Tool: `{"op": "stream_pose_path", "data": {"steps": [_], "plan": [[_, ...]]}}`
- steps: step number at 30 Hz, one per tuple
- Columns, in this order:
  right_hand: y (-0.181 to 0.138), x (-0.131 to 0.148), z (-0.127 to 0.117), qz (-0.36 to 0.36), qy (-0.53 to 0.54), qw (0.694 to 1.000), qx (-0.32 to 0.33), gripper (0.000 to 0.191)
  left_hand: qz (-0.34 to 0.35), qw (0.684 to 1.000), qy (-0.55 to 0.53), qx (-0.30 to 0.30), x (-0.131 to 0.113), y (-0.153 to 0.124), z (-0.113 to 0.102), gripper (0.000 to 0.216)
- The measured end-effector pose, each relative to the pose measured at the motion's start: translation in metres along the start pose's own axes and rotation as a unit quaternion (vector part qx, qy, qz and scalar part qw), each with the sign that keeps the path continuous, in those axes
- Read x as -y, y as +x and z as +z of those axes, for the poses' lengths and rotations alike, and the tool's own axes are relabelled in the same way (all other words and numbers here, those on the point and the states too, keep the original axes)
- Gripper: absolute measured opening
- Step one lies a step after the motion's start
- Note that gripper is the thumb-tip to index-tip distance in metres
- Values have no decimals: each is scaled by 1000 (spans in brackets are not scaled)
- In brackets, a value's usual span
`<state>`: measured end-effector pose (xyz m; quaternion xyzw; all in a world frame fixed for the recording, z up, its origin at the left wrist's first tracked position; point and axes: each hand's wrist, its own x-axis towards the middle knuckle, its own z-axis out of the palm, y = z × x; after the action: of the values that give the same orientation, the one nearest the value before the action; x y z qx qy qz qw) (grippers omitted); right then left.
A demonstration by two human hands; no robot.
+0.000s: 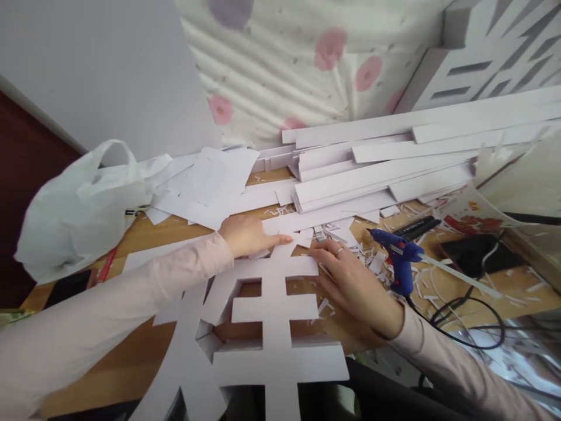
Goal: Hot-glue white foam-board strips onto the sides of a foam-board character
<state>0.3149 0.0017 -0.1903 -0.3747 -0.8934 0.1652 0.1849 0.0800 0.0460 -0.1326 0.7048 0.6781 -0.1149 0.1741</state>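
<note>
A large white foam-board cut-out [276, 310], shaped like a written character with several crossbars and raised side walls, lies in front of me and reaches over the table's near edge. My left hand [245, 235] is closed at its far end, the thumb stretched along the tip of the upright bar and the other fingers mostly curled out of sight. To the right of that tip, my right hand [346, 280], with a ring on one finger, has its fingers bent together by the cut-out's edge. Whatever sits between those fingertips is too small and hidden to name.
A blue glue gun [401, 254] with a glue stick and cable lies right of my right hand. Long white strips [372, 175] are stacked behind, paper sheets [210, 178] and a white plastic bag [83, 204] to the left. Scraps litter the wooden table [144, 231].
</note>
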Motion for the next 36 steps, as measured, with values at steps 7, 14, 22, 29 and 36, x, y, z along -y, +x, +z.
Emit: {"op": "stream_pose_path", "data": {"steps": [7, 14, 22, 29, 36], "plan": [[17, -5, -6, 19, 74, 996, 44, 31, 3, 999, -18, 35, 8, 11, -4, 94], [13, -9, -3, 53, 127, 990, 8, 33, -5, 999, -20, 28, 8, 12, 2, 91], [15, 0, 8, 62, 125, 990, -29, 34, -47, 998, 26, 17, 14, -5, -1, 92], [37, 11, 8, 34, 73, 994, -79, 34, -74, 993, 71, -53, 25, -4, -28, 94], [50, 11, 22, 43, 68, 994, -75, 36, -51, 996, 79, 13, 33, 19, -34, 87]]}}
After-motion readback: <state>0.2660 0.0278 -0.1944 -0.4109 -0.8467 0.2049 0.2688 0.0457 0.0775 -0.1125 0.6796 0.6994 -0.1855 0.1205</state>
